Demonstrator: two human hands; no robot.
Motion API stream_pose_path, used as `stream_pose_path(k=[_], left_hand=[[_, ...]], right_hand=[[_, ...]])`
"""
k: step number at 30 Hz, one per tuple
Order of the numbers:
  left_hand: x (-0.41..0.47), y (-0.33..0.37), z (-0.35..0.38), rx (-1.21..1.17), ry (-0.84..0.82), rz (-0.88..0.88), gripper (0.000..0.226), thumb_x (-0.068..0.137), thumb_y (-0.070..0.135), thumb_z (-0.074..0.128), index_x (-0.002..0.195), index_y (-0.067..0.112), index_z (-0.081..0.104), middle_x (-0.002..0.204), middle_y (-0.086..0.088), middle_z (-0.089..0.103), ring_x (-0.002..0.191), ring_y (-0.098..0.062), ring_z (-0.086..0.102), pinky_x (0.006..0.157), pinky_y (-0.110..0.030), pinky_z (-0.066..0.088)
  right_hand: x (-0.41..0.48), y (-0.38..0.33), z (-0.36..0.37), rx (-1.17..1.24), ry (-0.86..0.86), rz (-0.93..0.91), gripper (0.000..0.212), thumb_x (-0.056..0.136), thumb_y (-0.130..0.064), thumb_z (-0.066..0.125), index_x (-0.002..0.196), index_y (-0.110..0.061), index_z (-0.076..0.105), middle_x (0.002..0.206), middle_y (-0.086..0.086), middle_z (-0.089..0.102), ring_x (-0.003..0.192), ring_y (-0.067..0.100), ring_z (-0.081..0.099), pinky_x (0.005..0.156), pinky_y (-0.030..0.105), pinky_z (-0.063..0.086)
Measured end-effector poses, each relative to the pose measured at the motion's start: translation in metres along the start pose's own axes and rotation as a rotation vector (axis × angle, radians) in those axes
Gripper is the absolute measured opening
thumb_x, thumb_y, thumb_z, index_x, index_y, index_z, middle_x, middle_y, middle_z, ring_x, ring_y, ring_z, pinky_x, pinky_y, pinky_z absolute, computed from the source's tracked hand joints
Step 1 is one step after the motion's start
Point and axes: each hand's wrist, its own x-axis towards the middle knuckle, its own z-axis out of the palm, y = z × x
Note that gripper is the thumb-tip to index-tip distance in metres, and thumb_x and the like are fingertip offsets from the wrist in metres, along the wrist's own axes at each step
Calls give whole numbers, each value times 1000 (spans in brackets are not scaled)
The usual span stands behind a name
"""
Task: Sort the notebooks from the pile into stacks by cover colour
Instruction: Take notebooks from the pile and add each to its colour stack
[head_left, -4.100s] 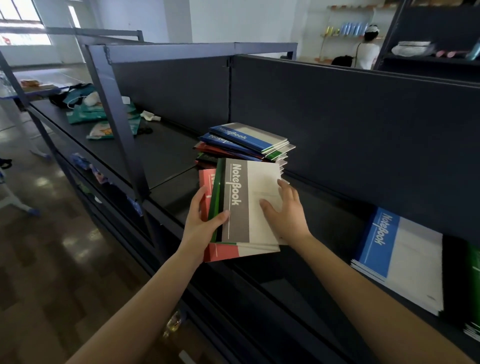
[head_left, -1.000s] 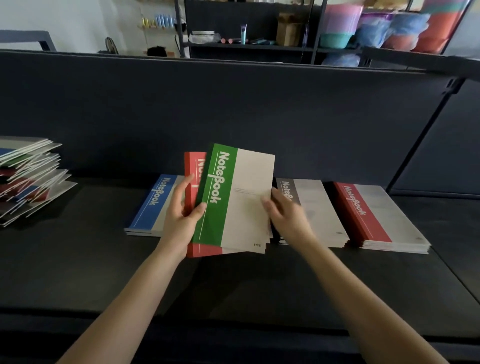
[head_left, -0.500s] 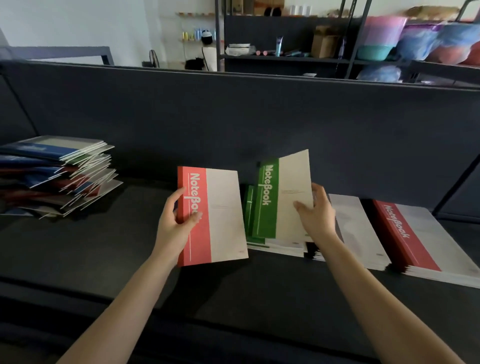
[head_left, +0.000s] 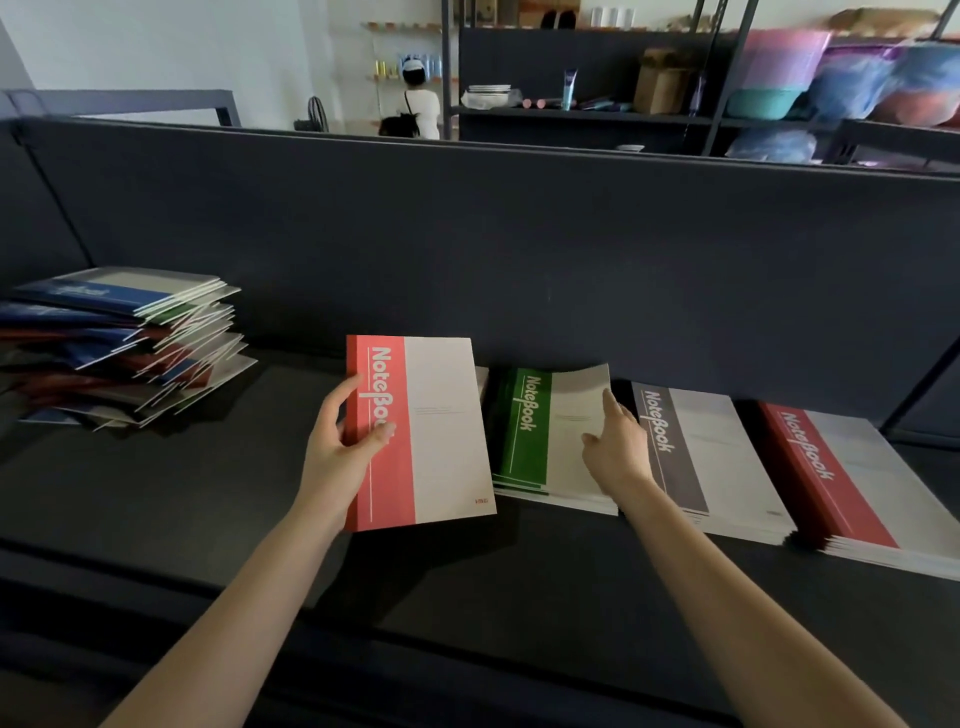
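- Left hand (head_left: 343, 447) grips salmon-red paper notebook (head_left: 431, 431) by its spine; single-edge hold, may slip.
- Right hand (head_left: 615, 441), fingers straight, rests on green-spined notebook stack (head_left: 524, 426); lifted top cover could skew.

A salmon-red notebook (head_left: 441, 431) is held tilted above the shelf (head_left: 208, 493), gripped at its spine by the left hand (head_left: 337, 447). To its right lie the green stack (head_left: 524, 431), its top cover's far corner lifted, the grey stack (head_left: 722, 457) and the red stack (head_left: 841, 478). An untidy mixed pile (head_left: 119, 343) sits far left.
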Motion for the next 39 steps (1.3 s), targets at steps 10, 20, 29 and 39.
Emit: stream_pose_path(k=[10, 20, 29, 39], left_hand=[[-10, 10, 30, -9, -107, 34, 54, 88, 23, 66, 131, 41, 39, 119, 12, 51, 101, -8, 55, 72, -23, 46], [-23, 14, 104, -15, -266, 86, 53, 87, 34, 64, 128, 46, 33, 124, 15, 47, 103, -4, 53, 77, -23, 44], [-47, 27, 200, -47, -528, 173, 49, 92, 25, 60, 136, 28, 39, 129, 21, 45, 114, 3, 48, 91, -15, 42], [-74, 13, 290, 913, -854, 602, 55, 99, 52, 33, 149, 31, 25, 161, 4, 11, 148, -23, 5, 118, -46, 5]], right_hand=[[-39, -23, -1, 178, -28, -213, 57, 98, -40, 45, 148, -18, 30, 142, -1, 48, 124, 18, 50, 92, 23, 38], [-72, 9, -29, 673, -228, -227, 79, 87, -16, 67, 141, -45, 18, 124, -18, 51, 111, 2, 56, 75, 21, 56], [-71, 90, -108, 545, 164, -28, 60, 90, -18, 64, 137, -40, 33, 119, -8, 59, 106, 15, 61, 77, 33, 58], [-74, 177, -192, 267, 475, 251, 67, 88, -16, 65, 146, -30, 35, 123, 2, 63, 105, 19, 61, 88, 29, 50]])
